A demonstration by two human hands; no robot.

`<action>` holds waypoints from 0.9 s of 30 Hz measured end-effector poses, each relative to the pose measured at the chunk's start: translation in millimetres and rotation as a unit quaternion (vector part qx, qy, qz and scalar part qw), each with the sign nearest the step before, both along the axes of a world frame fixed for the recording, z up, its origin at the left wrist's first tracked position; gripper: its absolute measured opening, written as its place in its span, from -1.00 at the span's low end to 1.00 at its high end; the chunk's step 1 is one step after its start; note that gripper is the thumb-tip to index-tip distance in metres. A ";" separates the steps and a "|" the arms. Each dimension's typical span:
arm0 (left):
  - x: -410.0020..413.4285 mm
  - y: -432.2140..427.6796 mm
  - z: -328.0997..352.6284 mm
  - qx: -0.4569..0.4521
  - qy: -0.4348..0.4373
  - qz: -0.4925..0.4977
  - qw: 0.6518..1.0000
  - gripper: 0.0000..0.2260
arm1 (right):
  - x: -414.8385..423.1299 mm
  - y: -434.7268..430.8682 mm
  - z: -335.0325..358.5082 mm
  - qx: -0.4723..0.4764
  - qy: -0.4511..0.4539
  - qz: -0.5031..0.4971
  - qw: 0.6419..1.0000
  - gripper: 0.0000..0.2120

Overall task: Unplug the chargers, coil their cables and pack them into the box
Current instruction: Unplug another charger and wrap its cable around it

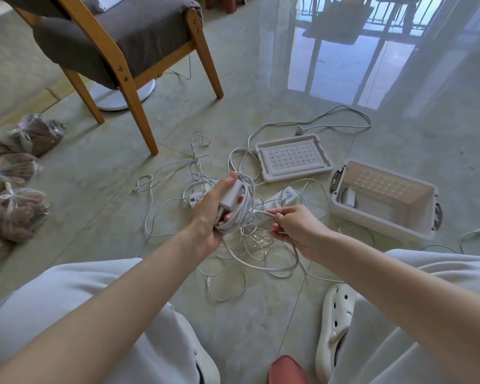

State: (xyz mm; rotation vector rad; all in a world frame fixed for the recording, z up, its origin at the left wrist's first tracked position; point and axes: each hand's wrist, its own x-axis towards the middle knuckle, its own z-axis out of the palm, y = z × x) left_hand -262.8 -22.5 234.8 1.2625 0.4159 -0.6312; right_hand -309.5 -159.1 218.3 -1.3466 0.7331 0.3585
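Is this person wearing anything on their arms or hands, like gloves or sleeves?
No. The left hand and right hand are bare: no gloves, rings or watch visible, and no sleeve in view up to the elbows.

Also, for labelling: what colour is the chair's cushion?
Dark grey; the cushion shows best in head view.

Floor (108,176) w/ cables (257,239), box (372,220), lid (293,157), pwr strip (284,196)
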 end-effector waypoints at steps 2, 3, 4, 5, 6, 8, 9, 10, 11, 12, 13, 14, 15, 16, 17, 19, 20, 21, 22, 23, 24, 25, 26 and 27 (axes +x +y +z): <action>-0.2 -0.3 3.3 -0.008 0.001 0.000 1.000 -0.80 | 0.6 -0.7 0.8 0.023 0.005 -0.020 1.000 -0.73; -0.5 -0.2 5.3 -0.011 0.000 0.002 1.000 -0.79 | 0.8 -0.4 1.6 0.039 0.006 -0.029 0.999 -0.73; -0.3 0.1 6.0 -0.015 -0.002 0.002 1.000 -0.80 | 0.7 0.1 2.6 0.055 0.008 -0.035 0.998 -0.73; 0.0 0.1 6.4 -0.019 -0.003 0.003 1.000 -0.80 | 0.2 1.3 3.7 0.072 0.009 -0.038 0.997 -0.74; 0.5 0.7 6.4 -0.021 -0.003 0.003 1.000 -0.79 | -0.8 2.9 4.5 0.092 0.009 -0.039 0.995 -0.75; 1.3 1.1 7.3 -0.024 -0.001 0.007 1.000 -0.77 | -3.9 6.0 5.3 0.133 0.009 -0.038 0.990 -0.78; 1.8 1.6 8.3 -0.028 -0.002 0.012 1.000 -0.77 | -5.4 7.2 5.3 0.146 0.008 -0.031 0.989 -0.78; 2.4 2.2 9.3 -0.033 -0.003 0.017 0.999 -0.77 | -6.5 8.1 5.3 0.151 0.007 -0.022 0.988 -0.79; 3.1 2.9 10.3 -0.039 -0.003 0.021 0.999 -0.77 | -6.9 8.5 5.1 0.145 0.005 -0.012 0.989 -0.79; 2.9 2.9 11.7 -0.046 -0.002 0.022 0.999 -0.78 | -6.6 8.3 5.2 0.132 0.001 -0.005 0.991 -0.79; 2.1 2.7 12.8 -0.051 0.002 0.021 0.998 -0.77 | -5.4 7.4 4.9 0.113 -0.004 -0.004 0.994 -0.78; 1.0 2.2 13.0 -0.053 0.006 0.016 0.998 -0.77 | -4.0 6.3 4.5 0.093 -0.008 -0.005 0.996 -0.78; -0.4 1.5 12.9 -0.053 0.010 0.010 0.998 -0.77 | -2.6 5.6 3.7 0.074 -0.010 -0.005 0.997 -0.78; -2.1 0.8 12.7 -0.052 0.015 0.005 0.999 -0.76 | -1.8 5.8 3.1 0.057 -0.010 -0.003 0.998 -0.78; -2.9 0.1 11.9 -0.053 0.018 0.003 0.998 -0.75 | -1.3 6.4 2.6 0.042 -0.009 0.003 0.999 -0.77; -3.4 -0.8 10.8 -0.060 0.017 0.011 0.998 -0.75 | -0.8 8.1 1.8 0.012 -0.014 0.015 1.000 -0.74; -3.0 -0.7 10.9 -0.066 0.014 0.017 0.998 -0.76 | -0.1 8.7 1.5 -0.005 -0.019 0.020 1.000 -0.73; -1.9 0.1 10.6 -0.074 0.010 0.025 0.997 -0.76 | 1.3 8.4 0.0 -0.024 -0.023 0.021 0.999 -0.72; -0.6 1.2 10.7 -0.081 0.006 0.034 0.996 -0.76 | 3.2 7.4 -1.7 -0.047 -0.025 0.020 0.998 -0.72; 1.2 2.8 11.1 -0.086 0.002 0.043 0.995 -0.76 | 5.4 5.9 -3.7 -0.071 -0.026 0.017 0.997 -0.72; 3.2 4.5 12.4 -0.083 -0.002 0.054 0.995 -0.74 | 6.8 4.4 -5.2 -0.090 -0.027 0.013 0.996 -0.71; 5.4 5.8 13.8 -0.076 -0.007 0.060 0.995 -0.73 | 7.5 3.5 -5.8 -0.099 -0.030 0.009 0.995 -0.71; 6.9 6.6 15.7 -0.072 -0.010 0.064 0.995 -0.72 | 7.4 3.5 -5.8 -0.099 -0.036 0.006 0.994 -0.71; 8.2 7.0 16.7 -0.072 -0.011 0.063 0.995 -0.71 | 6.8 4.1 -5.4 -0.092 -0.043 0.006 0.995 -0.71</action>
